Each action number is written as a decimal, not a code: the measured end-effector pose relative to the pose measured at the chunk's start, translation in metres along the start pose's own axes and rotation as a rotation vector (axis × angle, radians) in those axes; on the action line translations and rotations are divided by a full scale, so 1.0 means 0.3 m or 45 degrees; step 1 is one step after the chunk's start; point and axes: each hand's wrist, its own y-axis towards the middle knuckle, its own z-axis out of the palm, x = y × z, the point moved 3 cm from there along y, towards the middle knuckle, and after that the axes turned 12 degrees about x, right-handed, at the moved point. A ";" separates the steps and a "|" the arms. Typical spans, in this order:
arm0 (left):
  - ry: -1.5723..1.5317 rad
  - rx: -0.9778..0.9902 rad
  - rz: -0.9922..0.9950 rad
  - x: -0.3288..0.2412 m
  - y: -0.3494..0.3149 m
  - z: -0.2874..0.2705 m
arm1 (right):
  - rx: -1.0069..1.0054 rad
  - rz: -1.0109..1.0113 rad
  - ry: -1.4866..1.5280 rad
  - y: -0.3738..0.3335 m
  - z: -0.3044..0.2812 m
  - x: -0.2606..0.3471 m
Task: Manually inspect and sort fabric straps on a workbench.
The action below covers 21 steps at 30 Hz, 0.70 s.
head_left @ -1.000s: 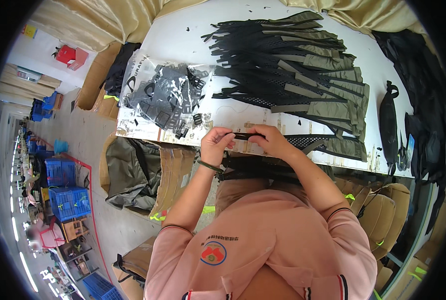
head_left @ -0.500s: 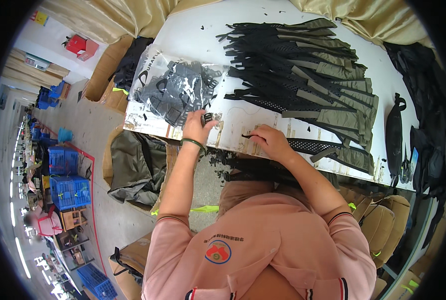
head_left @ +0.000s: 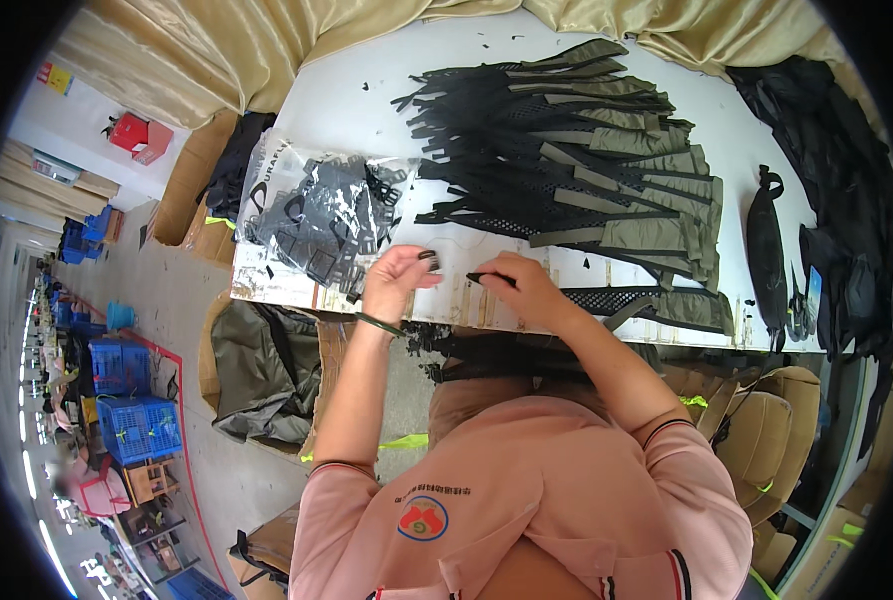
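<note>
In my left hand [head_left: 391, 285], raised over the table's near edge beside the bag, the fingers are closed on a small black plastic buckle [head_left: 428, 257]. My right hand [head_left: 524, 290] pinches the thin black end of a webbing strap [head_left: 478, 277], pointing it toward the buckle; a gap separates the two. From under that hand a black mesh and olive fabric shoulder strap [head_left: 681, 308] lies to the right along the table edge. Left of my hands is a clear plastic bag [head_left: 271, 180] with many black buckles [head_left: 324, 215] in and on it. Part of the strap is covered by my right hand.
Beyond my hands a spread pile of similar straps [head_left: 586, 150] covers the white table [head_left: 366, 100]. At right lie a black padded strap [head_left: 765, 255], scissors [head_left: 797, 305] and dark fabric [head_left: 826, 150]. Cardboard boxes [head_left: 206, 375] stand below; blue crates [head_left: 138, 428] are farther left.
My left hand has come away from the bag's edge with the buckle. My right hand still pinches the strap end, now nearer the buckle. The whole view has shifted slightly.
</note>
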 end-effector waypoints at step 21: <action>-1.045 0.292 -0.481 0.098 -0.055 0.263 | 0.279 -0.144 0.083 -0.052 -0.096 0.150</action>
